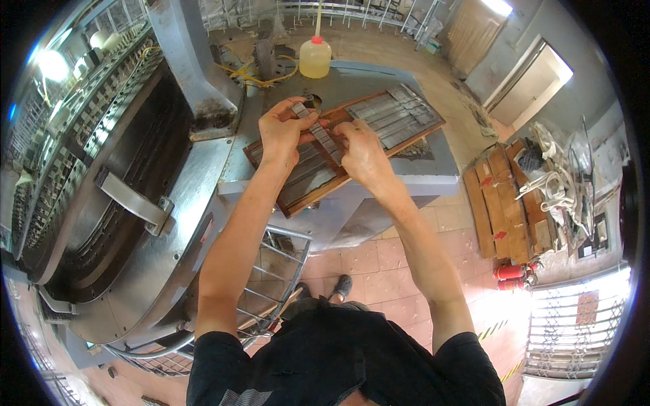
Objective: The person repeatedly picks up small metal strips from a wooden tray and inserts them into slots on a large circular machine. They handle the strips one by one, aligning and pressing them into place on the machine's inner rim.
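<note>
Between my two hands is a narrow strip of small grey metal blocks (323,137), held tilted above a wooden tray. My left hand (277,135) pinches its far end between thumb and fingers. The near end is gripped by my right hand (364,154), fingers curled round it. Below, the wooden tray (414,141) lies at an angle on the blue-grey machine top. Rows of grey metal pieces (393,116) fill its right part, and more grey pieces (308,177) lie in its left part. My hands partly cover the tray's middle.
A bottle of yellow liquid (315,61) with a red cap stands behind the tray. Left is a large round machine with a metal handle (132,201) and a grey post (196,61). A metal rail (288,271) stands by my legs. Cardboard boxes (501,203) and red extinguishers (511,273) are at right.
</note>
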`<action>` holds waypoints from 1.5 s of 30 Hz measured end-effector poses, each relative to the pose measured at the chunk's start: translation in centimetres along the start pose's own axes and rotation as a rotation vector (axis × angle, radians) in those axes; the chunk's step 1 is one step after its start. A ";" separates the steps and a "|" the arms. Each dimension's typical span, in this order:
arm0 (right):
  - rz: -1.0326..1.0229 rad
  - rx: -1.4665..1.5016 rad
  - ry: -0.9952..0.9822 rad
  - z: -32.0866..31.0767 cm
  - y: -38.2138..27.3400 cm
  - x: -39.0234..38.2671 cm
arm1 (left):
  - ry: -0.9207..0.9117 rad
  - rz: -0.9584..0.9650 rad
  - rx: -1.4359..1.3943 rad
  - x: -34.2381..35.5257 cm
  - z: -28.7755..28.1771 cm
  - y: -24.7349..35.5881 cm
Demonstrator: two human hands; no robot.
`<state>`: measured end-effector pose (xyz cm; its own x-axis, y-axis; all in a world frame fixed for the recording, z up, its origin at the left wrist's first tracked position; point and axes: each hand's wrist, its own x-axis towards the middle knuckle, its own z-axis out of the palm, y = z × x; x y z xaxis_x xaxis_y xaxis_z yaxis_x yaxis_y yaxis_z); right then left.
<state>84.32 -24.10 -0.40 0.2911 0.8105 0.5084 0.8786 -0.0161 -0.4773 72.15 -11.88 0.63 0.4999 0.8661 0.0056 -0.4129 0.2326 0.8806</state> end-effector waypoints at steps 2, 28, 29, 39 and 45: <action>0.003 0.016 -0.005 -0.4 -0.4 -0.3 | 0.004 0.020 0.011 0.1 0.2 0.1; -0.191 0.392 0.198 -4.4 1.4 2.9 | -0.420 0.441 0.577 1.1 2.2 -0.9; -0.220 0.474 0.165 -4.1 1.5 3.8 | -0.424 0.456 0.531 1.4 2.2 -1.3; 0.067 0.706 0.182 -4.7 0.0 5.7 | -0.489 0.104 0.374 0.1 2.3 0.5; 0.250 0.721 0.156 -7.0 -3.2 3.1 | -0.519 -0.138 0.238 -4.2 2.8 3.6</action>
<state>85.09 -25.63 7.72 0.5449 0.7404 0.3936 0.3324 0.2402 -0.9120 70.67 -15.92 5.15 0.8692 0.4906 0.0616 -0.1650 0.1704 0.9715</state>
